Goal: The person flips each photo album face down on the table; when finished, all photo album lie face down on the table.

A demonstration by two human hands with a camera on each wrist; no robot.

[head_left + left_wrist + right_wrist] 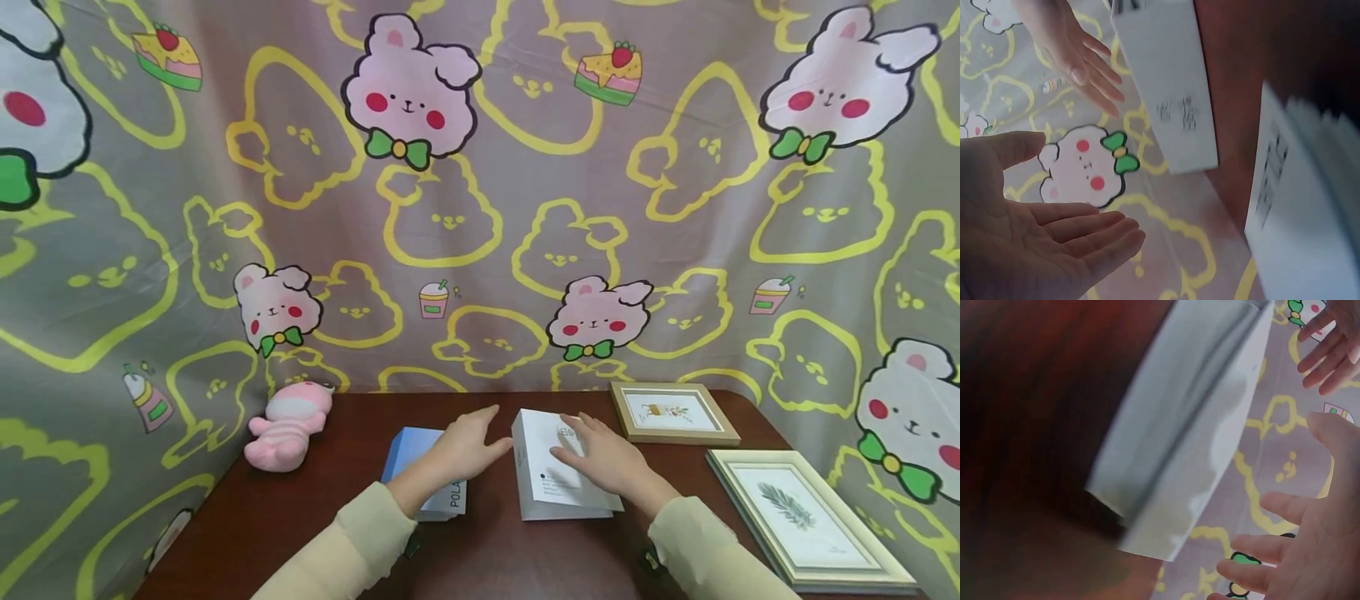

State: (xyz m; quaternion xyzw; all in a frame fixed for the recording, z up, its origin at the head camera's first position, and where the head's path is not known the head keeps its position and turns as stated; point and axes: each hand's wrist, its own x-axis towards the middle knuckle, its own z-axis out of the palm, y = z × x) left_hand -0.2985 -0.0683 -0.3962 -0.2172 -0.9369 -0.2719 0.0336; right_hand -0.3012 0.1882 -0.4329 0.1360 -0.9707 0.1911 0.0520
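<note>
A thick white book-shaped item [542, 492] with dark print lies on the dark tabletop, its spine turned toward my left hand. Above its right part is my right hand [603, 458], fingers spread and holding nothing. In the right wrist view a gap shows between the cover and the body of the white item [1172, 425]. My left hand [468, 443] hovers over a blue and white book-shaped item [408, 448] lettered "POLA", fingers extended, palm turned inward. Part of that item is hidden by the left hand and forearm. Its lettered white side [1291, 212] stands at right in the left wrist view.
A pink plush toy [288, 425] lies at the table's left back. On the right are a wooden picture frame [626, 417] and a larger cream frame [821, 521] with a leaf print. A patterned curtain [495, 183] hangs around the brown table [315, 533].
</note>
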